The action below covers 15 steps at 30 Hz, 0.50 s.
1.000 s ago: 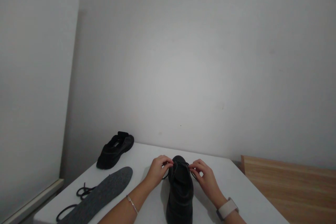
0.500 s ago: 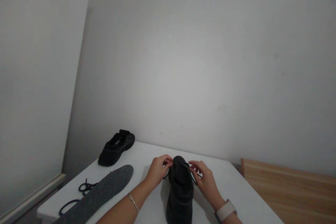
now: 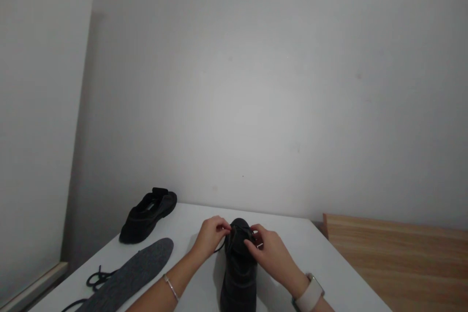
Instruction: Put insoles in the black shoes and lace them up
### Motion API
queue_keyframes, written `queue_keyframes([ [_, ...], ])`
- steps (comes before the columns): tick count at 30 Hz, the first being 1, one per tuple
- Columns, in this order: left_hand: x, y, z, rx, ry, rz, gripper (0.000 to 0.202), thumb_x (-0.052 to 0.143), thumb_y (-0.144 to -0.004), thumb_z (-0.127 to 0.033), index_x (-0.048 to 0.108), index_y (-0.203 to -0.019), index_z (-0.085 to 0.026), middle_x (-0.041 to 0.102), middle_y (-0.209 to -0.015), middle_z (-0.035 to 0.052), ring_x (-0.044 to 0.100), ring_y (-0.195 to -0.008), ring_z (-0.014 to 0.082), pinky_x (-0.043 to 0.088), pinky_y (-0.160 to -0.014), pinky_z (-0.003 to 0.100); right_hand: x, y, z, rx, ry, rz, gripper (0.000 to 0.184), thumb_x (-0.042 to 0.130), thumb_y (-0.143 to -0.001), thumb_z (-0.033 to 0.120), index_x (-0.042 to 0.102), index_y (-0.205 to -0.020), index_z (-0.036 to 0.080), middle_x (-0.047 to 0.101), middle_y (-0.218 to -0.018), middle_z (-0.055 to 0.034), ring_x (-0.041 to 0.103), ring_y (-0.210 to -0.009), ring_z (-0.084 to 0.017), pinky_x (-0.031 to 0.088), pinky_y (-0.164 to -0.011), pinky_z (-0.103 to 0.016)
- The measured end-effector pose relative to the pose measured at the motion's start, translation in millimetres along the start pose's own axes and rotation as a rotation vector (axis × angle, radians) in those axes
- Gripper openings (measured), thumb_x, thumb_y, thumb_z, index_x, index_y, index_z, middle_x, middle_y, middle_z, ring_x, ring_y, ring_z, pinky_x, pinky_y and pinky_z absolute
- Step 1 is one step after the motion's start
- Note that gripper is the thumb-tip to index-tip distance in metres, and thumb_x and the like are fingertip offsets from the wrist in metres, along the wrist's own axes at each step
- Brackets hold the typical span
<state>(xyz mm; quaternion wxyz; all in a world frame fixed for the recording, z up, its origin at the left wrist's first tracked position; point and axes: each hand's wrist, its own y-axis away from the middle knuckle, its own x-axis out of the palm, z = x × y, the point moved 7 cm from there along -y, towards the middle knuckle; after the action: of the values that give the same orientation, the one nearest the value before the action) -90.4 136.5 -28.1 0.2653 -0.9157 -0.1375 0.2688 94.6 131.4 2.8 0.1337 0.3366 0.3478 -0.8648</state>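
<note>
A black shoe (image 3: 239,278) stands on the white table with its heel toward me and its toe pointing away. Its dark shoelace (image 3: 220,247) trails out at the left of the opening. My left hand (image 3: 212,234) is closed in a pinch at the left eyelet edge, on the lace. My right hand (image 3: 268,251) grips the right side of the shoe's opening, thumb over the tongue (image 3: 239,243) and fingers at the right eyelet edge. What lies under those fingertips is partly hidden.
A second black shoe (image 3: 148,217) sits at the table's far left corner. Nearer, a grey insole (image 3: 135,273) lies over a loose black lace (image 3: 98,279). The white table (image 3: 300,243) meets a wall behind; a wooden board (image 3: 395,258) stands off its right side.
My right hand has moved inward, its thumb going from the lace at the right onto the tongue. My left hand keeps its pinch. The whole view has shifted slightly.
</note>
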Motion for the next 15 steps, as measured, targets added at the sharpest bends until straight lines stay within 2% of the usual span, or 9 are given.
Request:
queue_keyframes([
  [2, 3.3, -1.3, 2.0, -0.067, 0.080, 0.037, 0.012, 0.060, -0.071, -0.023, 0.068, -0.071, -0.014, 0.068, -0.071, 0.0046, 0.061, -0.069, 0.0183, 0.046, -0.067, 0.028, 3.8, -2.5, 3.0, 0.023, 0.167, 0.067, 0.028, 0.057, -0.076, 0.022, 0.060, -0.104, 0.018, 0.070, -0.087, -0.0082, 0.065, -0.080, -0.022, 0.045, -0.069, -0.027],
  [4, 5.3, -1.0, -6.5, -0.087, 0.071, 0.086, 0.020, 0.057, -0.075, -0.030, 0.068, -0.078, -0.013, 0.067, -0.070, 0.0043, 0.061, -0.069, 0.0176, 0.045, -0.065, 0.026, 7.5, -5.1, 6.9, 0.039, 0.310, 0.133, 0.036, 0.051, -0.075, 0.014, 0.057, -0.110, 0.017, 0.069, -0.094, -0.0093, 0.064, -0.089, -0.022, 0.043, -0.075, -0.028],
  [8, 8.4, 1.4, -44.2, 0.008, -0.235, 0.206, 0.031, 0.053, -0.080, -0.042, 0.067, -0.091, -0.016, 0.065, -0.077, 0.0051, 0.060, -0.072, 0.0185, 0.045, -0.067, 0.026, 12.2, -9.9, 19.2, 0.031, 0.494, 0.182, 0.039, 0.047, -0.074, 0.007, 0.059, -0.110, 0.018, 0.067, -0.095, -0.0106, 0.064, -0.088, -0.023, 0.044, -0.074, -0.030],
  [11, 18.9, 1.1, -62.2, 0.032, -0.534, 0.332, 0.022, 0.061, -0.074, -0.031, 0.068, -0.089, -0.017, 0.064, -0.092, 0.0093, 0.062, -0.080, 0.0219, 0.047, -0.071, 0.029, 16.7, -13.6, 24.8, 0.039, 0.601, 0.208, 0.030, 0.048, -0.077, 0.007, 0.063, -0.101, 0.016, 0.066, -0.093, -0.0128, 0.065, -0.085, -0.025, 0.046, -0.070, -0.030],
  [15, 35.7, -6.7, -67.7, -0.005, -0.796, 0.422, 0.025, 0.058, -0.069, -0.011, 0.068, -0.092, -0.012, 0.065, -0.099, 0.0174, 0.065, -0.087, 0.0282, 0.049, -0.075, 0.033, 22.0, -19.4, 29.3, 0.018, 0.688, 0.244, 0.030, 0.042, -0.081, 0.002, 0.066, -0.095, 0.012, 0.066, -0.094, -0.0156, 0.066, -0.086, -0.025, 0.049, -0.070, -0.030],
])
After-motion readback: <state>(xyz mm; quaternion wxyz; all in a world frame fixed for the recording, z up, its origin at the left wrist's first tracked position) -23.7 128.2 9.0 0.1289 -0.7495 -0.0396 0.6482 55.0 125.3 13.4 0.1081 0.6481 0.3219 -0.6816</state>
